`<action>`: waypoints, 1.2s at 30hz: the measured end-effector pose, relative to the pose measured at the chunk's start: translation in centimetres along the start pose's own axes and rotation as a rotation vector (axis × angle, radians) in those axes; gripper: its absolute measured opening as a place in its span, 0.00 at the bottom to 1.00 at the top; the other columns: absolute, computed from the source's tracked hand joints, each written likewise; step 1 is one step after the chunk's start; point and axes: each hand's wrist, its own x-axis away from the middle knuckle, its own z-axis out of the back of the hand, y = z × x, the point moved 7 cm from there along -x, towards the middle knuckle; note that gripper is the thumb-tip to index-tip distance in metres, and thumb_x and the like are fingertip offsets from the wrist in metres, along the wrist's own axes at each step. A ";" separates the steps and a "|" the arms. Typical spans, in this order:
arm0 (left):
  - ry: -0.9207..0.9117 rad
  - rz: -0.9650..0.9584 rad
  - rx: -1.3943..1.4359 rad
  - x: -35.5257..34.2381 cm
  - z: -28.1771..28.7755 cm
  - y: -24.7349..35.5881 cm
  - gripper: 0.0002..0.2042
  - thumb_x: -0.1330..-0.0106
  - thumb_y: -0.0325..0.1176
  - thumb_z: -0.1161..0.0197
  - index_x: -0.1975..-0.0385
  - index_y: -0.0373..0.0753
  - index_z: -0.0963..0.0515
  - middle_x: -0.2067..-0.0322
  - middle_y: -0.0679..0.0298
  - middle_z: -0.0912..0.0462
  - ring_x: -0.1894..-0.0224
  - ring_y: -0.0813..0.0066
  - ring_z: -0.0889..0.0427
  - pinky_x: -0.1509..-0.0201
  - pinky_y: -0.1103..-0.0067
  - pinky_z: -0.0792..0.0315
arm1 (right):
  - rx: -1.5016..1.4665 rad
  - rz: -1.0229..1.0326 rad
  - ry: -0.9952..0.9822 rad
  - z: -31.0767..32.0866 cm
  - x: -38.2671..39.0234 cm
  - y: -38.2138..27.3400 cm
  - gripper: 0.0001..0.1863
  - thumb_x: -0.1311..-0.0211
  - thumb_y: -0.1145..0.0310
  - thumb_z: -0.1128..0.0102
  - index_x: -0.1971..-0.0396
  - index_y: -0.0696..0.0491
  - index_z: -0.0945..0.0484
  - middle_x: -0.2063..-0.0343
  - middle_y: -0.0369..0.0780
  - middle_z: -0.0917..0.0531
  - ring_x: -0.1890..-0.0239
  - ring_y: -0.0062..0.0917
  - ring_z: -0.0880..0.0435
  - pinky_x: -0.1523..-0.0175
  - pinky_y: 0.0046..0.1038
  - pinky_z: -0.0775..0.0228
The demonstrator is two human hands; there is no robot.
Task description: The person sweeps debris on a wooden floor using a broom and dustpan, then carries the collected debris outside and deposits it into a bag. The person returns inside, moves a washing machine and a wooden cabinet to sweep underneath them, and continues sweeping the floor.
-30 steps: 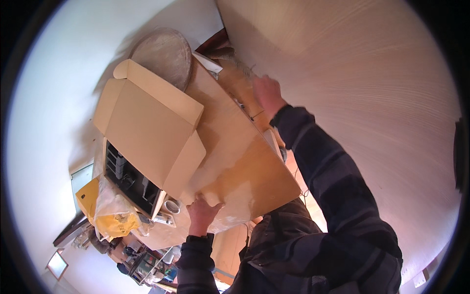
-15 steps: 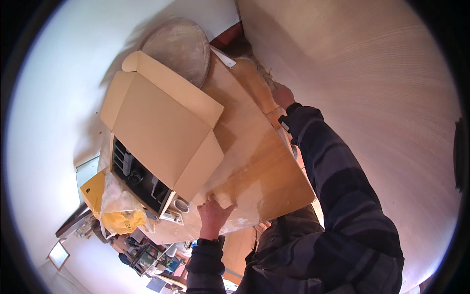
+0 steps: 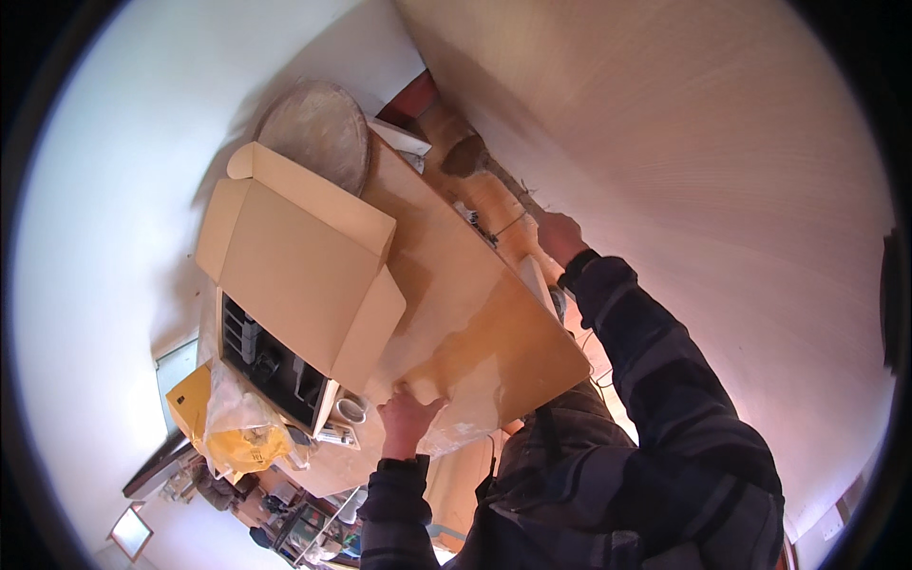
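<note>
My left hand (image 3: 408, 423) rests on the wooden tabletop (image 3: 494, 332), thumb held away from the fingers and nothing in it. Beyond the table's right edge, my right hand (image 3: 562, 236) is closed on a slim, rough brownish stick (image 3: 511, 184) with frayed bits. The stick runs away from me along the foot of a large pale wooden panel (image 3: 665, 142). A dark brown rounded patch (image 3: 465, 156) shows near its far end; whether they are joined I cannot tell. To the left of my left hand, a cup (image 3: 351, 409) stands beside an open cardboard box (image 3: 294, 266) with black fittings inside.
A round grey-brown board (image 3: 318, 133) leans against the white wall behind the box. Left of the box lie a yellow carton (image 3: 187, 404) and a clear-and-yellow plastic bag (image 3: 249, 446). Cables (image 3: 600, 372) lie on the floor past the table corner.
My right hand has drawn back toward me along the panel, with more of the stick and floor now showing. My left hand stays on the table. The view has shifted slightly.
</note>
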 end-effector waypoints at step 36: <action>0.028 -0.072 0.057 -0.2 -0.3 0.1 0.44 0.56 0.60 0.26 0.51 0.24 0.31 0.58 0.39 0.19 0.52 0.44 0.19 0.48 0.60 0.25 | -0.222 -0.303 -0.079 -6.5 23.1 13.6 0.19 0.38 0.66 0.50 0.47 0.44 0.24 0.66 0.50 0.16 0.60 0.47 0.17 0.56 0.47 0.26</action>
